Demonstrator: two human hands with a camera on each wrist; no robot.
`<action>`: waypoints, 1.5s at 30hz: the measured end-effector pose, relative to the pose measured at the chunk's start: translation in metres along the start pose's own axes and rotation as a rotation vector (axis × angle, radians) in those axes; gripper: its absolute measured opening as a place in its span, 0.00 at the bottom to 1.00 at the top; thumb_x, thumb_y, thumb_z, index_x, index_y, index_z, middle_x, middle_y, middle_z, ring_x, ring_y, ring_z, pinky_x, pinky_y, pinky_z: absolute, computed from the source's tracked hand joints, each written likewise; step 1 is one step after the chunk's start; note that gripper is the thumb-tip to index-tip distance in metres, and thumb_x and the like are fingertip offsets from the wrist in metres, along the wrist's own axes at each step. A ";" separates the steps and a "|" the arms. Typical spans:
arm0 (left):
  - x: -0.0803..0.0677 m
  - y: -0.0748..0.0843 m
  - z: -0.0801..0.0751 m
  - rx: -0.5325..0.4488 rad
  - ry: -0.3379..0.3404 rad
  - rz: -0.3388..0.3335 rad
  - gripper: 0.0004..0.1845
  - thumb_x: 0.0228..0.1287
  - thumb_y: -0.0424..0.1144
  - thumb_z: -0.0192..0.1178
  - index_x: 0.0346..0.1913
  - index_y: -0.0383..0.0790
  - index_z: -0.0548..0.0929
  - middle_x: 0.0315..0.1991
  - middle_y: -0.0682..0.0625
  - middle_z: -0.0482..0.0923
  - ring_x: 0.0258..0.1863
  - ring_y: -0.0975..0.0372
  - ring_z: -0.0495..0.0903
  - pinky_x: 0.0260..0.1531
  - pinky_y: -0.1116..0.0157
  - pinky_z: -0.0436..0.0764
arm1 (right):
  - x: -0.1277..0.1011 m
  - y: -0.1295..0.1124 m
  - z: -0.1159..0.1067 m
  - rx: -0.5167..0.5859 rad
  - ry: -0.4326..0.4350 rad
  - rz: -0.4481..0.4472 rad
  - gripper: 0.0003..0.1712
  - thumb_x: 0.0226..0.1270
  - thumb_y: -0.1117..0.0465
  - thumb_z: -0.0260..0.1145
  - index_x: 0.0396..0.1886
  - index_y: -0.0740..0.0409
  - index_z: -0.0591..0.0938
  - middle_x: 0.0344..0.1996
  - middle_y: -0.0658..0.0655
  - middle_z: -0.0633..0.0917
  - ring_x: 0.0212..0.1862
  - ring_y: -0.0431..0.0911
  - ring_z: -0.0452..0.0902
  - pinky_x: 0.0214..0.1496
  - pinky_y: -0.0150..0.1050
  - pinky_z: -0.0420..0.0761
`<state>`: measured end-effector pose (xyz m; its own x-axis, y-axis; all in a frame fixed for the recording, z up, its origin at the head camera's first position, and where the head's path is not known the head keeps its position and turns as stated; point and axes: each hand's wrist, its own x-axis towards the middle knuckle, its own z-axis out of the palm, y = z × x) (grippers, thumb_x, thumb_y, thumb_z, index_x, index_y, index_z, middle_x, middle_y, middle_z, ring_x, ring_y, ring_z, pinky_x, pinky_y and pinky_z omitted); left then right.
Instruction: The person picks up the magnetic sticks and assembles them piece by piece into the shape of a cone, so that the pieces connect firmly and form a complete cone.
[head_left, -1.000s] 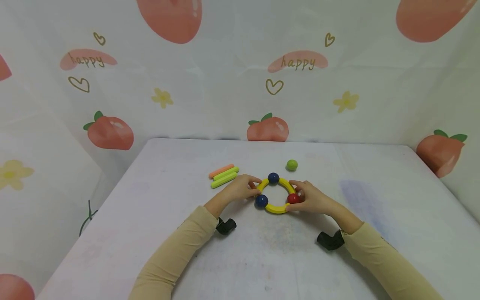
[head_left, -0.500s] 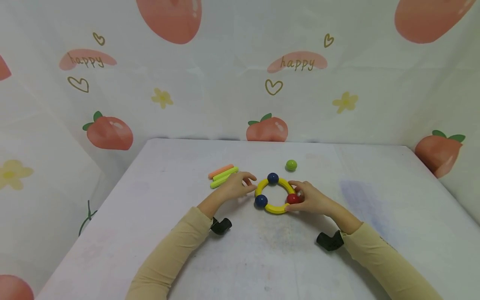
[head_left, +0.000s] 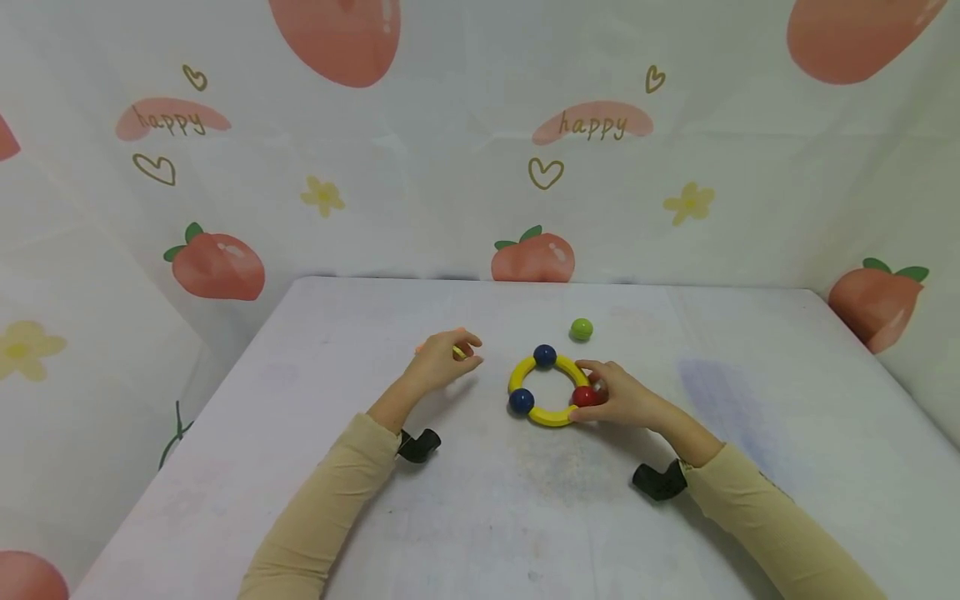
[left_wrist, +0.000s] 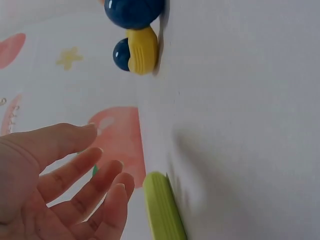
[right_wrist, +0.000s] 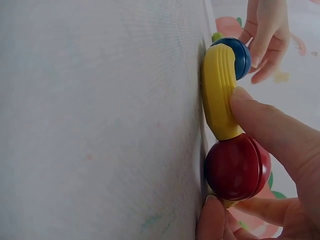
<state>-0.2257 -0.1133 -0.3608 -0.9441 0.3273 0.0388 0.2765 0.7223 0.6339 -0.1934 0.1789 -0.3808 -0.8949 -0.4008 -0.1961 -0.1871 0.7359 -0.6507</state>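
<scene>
A white worktop (head_left: 480, 517) stands against a pale curtain (head_left: 420, 192) printed with peaches, hearts and "happy". The right hand (head_left: 622, 398) pinches the yellow ring (head_left: 551, 415) at its red ball (head_left: 583, 397), mid-worktop. The left hand (head_left: 438, 362) hovers with loose, empty fingers over the green sticks (left_wrist: 162, 210). A green ball (head_left: 581, 329) lies beyond the ring.
</scene>
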 end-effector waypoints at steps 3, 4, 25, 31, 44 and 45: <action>-0.001 -0.004 -0.004 -0.017 0.019 0.010 0.15 0.60 0.37 0.62 0.49 0.35 0.80 0.41 0.42 0.82 0.40 0.54 0.80 0.44 0.60 0.79 | 0.000 0.000 0.000 -0.001 0.000 -0.004 0.49 0.52 0.47 0.72 0.67 0.66 0.61 0.52 0.69 0.72 0.45 0.52 0.70 0.46 0.42 0.80; -0.001 -0.006 -0.006 -0.026 0.028 0.019 0.15 0.59 0.36 0.62 0.48 0.34 0.80 0.41 0.41 0.82 0.40 0.53 0.80 0.45 0.60 0.79 | 0.000 0.000 0.000 -0.001 0.000 -0.007 0.49 0.52 0.47 0.72 0.67 0.66 0.61 0.52 0.69 0.72 0.45 0.52 0.70 0.46 0.42 0.80; -0.001 -0.024 -0.014 0.024 -0.009 -0.081 0.18 0.56 0.32 0.64 0.50 0.30 0.78 0.45 0.37 0.80 0.43 0.51 0.78 0.45 0.59 0.77 | 0.000 0.001 0.000 0.010 -0.005 0.002 0.49 0.51 0.46 0.72 0.67 0.65 0.61 0.52 0.69 0.71 0.46 0.52 0.70 0.47 0.44 0.80; 0.000 -0.024 -0.011 0.128 -0.078 -0.113 0.18 0.55 0.32 0.65 0.50 0.31 0.79 0.45 0.39 0.80 0.45 0.52 0.77 0.49 0.57 0.76 | 0.001 0.004 0.001 -0.009 0.003 -0.001 0.50 0.51 0.44 0.72 0.67 0.65 0.61 0.52 0.69 0.72 0.47 0.53 0.71 0.48 0.45 0.79; -0.003 -0.021 -0.010 0.146 -0.067 -0.073 0.14 0.56 0.32 0.64 0.46 0.34 0.83 0.46 0.41 0.81 0.46 0.53 0.77 0.50 0.57 0.76 | 0.002 0.005 0.001 -0.007 0.004 0.002 0.51 0.50 0.44 0.72 0.67 0.64 0.61 0.52 0.69 0.72 0.47 0.53 0.70 0.48 0.45 0.79; -0.003 -0.021 -0.010 0.135 -0.067 -0.071 0.14 0.56 0.32 0.63 0.47 0.34 0.83 0.46 0.41 0.81 0.46 0.53 0.77 0.50 0.57 0.76 | 0.002 0.005 0.001 -0.007 0.005 0.005 0.51 0.50 0.44 0.72 0.67 0.64 0.61 0.52 0.69 0.72 0.47 0.53 0.70 0.49 0.45 0.78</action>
<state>-0.2307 -0.1349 -0.3663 -0.9493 0.3091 -0.0573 0.2350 0.8189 0.5237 -0.1957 0.1813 -0.3853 -0.8981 -0.3941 -0.1955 -0.1852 0.7417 -0.6447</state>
